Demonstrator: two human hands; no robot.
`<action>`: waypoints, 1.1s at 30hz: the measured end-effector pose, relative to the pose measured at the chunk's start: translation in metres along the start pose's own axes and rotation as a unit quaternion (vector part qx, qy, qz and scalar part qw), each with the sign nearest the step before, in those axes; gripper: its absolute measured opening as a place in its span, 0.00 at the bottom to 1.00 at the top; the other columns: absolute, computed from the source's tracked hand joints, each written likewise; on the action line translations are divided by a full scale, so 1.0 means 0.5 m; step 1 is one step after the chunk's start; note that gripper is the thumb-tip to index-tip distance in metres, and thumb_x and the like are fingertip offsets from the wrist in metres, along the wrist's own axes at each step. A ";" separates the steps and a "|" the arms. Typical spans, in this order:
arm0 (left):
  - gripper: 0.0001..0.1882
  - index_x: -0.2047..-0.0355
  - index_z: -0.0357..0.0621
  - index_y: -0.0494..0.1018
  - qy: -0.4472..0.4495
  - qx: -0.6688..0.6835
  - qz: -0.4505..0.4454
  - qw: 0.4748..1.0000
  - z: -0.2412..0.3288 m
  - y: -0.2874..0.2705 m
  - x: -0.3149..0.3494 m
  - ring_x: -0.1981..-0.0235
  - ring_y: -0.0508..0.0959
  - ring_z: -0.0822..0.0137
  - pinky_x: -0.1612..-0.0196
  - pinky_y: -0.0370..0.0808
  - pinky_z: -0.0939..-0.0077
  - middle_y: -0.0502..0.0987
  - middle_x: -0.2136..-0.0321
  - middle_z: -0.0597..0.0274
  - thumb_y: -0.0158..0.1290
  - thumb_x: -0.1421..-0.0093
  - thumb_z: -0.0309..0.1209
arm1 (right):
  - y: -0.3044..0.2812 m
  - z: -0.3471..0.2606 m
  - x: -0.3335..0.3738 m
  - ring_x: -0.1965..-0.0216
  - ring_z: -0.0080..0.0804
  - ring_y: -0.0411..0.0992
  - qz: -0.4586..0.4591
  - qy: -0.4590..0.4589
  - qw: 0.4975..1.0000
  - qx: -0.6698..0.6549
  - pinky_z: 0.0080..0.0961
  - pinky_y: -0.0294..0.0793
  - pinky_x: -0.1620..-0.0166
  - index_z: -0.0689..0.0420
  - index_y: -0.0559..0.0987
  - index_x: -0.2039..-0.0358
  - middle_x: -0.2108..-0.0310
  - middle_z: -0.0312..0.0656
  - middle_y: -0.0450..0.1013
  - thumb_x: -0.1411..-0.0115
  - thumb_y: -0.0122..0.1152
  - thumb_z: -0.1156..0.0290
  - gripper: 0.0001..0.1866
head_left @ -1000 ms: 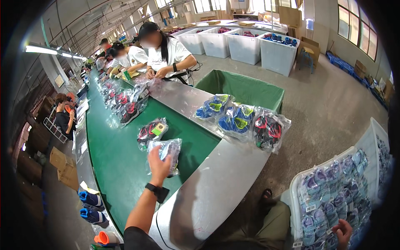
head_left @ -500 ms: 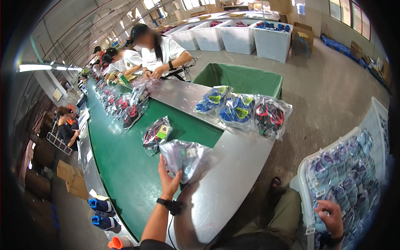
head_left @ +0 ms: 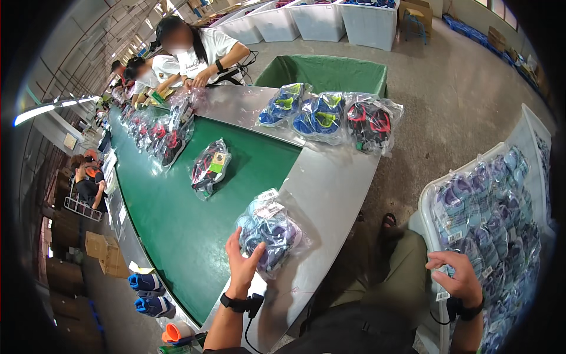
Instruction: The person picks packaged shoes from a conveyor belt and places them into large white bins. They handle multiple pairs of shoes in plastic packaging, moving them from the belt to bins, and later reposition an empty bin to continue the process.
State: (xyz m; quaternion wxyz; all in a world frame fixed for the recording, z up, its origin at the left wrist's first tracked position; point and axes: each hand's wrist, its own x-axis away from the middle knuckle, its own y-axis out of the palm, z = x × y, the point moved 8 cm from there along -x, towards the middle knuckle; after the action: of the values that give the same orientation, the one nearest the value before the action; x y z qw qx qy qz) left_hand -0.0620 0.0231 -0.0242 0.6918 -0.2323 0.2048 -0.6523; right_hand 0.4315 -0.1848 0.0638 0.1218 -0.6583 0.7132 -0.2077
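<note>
A clear plastic bag with a pair of light blue and purple shoes (head_left: 268,227) lies at the inner corner of the metal ledge, white labels facing up. My left hand (head_left: 240,265) grips its near left side, thumb and fingers spread around the bag. My right hand (head_left: 457,276) hovers at the rim of a white crate (head_left: 425,221), fingers bent, thumb apart, nothing visible in it. Rows of similar bagged shoes (head_left: 486,218) fill that crate. A bagged black and red pair (head_left: 210,168) with a yellow-green tag rests on the green belt (head_left: 171,218).
Bagged blue pairs (head_left: 318,115) and a black-red pair (head_left: 372,125) sit on the metal ledge (head_left: 336,189). Behind it stands a green-lined bin (head_left: 324,74). A co-worker (head_left: 197,56) handles bags across the belt. Unbagged blue shoes (head_left: 152,304) and an orange cup (head_left: 175,332) are at lower left.
The bagged light blue pair has turned from side-on to labels-up and come down lower in view with my left hand. My right hand has shifted left and up, its fingers less curled.
</note>
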 end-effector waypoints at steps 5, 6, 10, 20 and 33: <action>0.50 0.27 0.42 0.53 -0.059 0.148 0.009 0.987 -0.003 0.026 -0.018 0.36 0.66 0.52 0.36 0.70 0.60 0.56 0.32 0.45 0.70 0.44 0.35 | -0.004 -0.011 -0.002 0.60 0.36 0.81 -0.013 -0.015 1.000 0.012 0.31 0.78 0.51 0.66 0.80 0.48 0.62 0.47 0.83 0.46 0.66 0.75 0.24; 0.51 0.26 0.41 0.51 -0.073 0.211 -0.007 0.975 -0.001 0.037 -0.024 0.37 0.68 0.52 0.38 0.72 0.61 0.55 0.32 0.45 0.69 0.43 0.32 | -0.006 -0.009 -0.002 0.60 0.35 0.81 -0.014 -0.013 1.000 0.005 0.30 0.78 0.51 0.66 0.80 0.47 0.62 0.47 0.83 0.46 0.65 0.75 0.24; 0.49 0.25 0.37 0.45 -0.130 0.382 -0.055 0.913 0.025 0.071 -0.042 0.42 0.75 0.54 0.42 0.77 0.61 0.67 0.39 0.43 0.62 0.41 0.22 | -0.019 -0.004 -0.001 0.61 0.32 0.80 -0.016 -0.006 1.000 -0.015 0.29 0.78 0.52 0.67 0.80 0.47 0.62 0.46 0.83 0.45 0.65 0.76 0.23; 0.46 0.28 0.34 0.56 -0.062 0.405 -0.418 0.811 0.317 0.269 0.093 0.35 0.71 0.56 0.32 0.67 0.65 0.68 0.35 0.46 0.57 0.47 0.31 | -0.071 0.078 0.004 0.55 0.24 0.78 -0.029 0.039 0.972 -0.230 0.24 0.78 0.51 0.63 0.76 0.40 0.55 0.42 0.82 0.27 0.56 0.65 0.20; 0.50 0.28 0.35 0.56 -0.020 0.259 -0.693 0.673 0.573 0.562 0.371 0.35 0.70 0.54 0.32 0.66 0.59 0.68 0.35 0.42 0.70 0.48 0.24 | -0.086 0.163 0.101 0.67 0.19 0.73 -0.078 -0.018 0.980 -0.182 0.26 0.74 0.67 0.65 0.83 0.55 0.68 0.36 0.79 0.35 0.67 0.48 0.27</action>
State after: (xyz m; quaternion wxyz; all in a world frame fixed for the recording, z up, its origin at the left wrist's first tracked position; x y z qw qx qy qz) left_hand 0.3449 -0.1350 0.0454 0.0773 -0.1323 -0.2057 -0.9666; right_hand 0.5009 -0.2480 0.0166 -0.0036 -0.7266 0.6833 -0.0717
